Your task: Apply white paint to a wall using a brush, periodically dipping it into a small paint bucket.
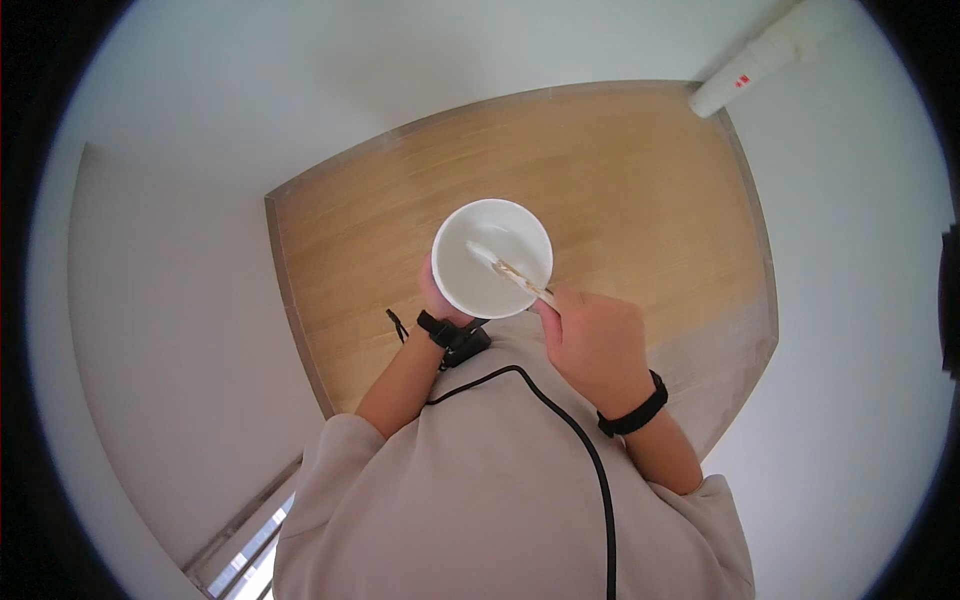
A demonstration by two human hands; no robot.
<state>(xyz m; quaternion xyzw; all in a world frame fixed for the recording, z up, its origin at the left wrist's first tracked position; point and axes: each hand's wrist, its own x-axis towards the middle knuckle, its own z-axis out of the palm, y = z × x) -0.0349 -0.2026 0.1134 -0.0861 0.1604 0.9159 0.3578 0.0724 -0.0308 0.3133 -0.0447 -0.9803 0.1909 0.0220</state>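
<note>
A round white tub [459, 225] is held up in front of my body, its mouth facing the camera. My left hand [437, 294] grips it from the left and below, most of the fingers hidden behind the tub. Pinched in my right hand [600, 345] is the handle of a brush [521, 280], which slants over the tub's near right rim. The brush's white-coated tip lies inside the tub's outline; whether it touches the inside, I cannot tell. The tub's interior looks white and smooth, so the level of any contents is unclear.
Below is a tan wood-look floor [637, 187] with a dark border strip. White walls [420, 52] surround it, and a white pipe [739, 79] stands in the far right corner. A black cable [577, 427] runs down my shirt. Window bars [247, 566] show at lower left.
</note>
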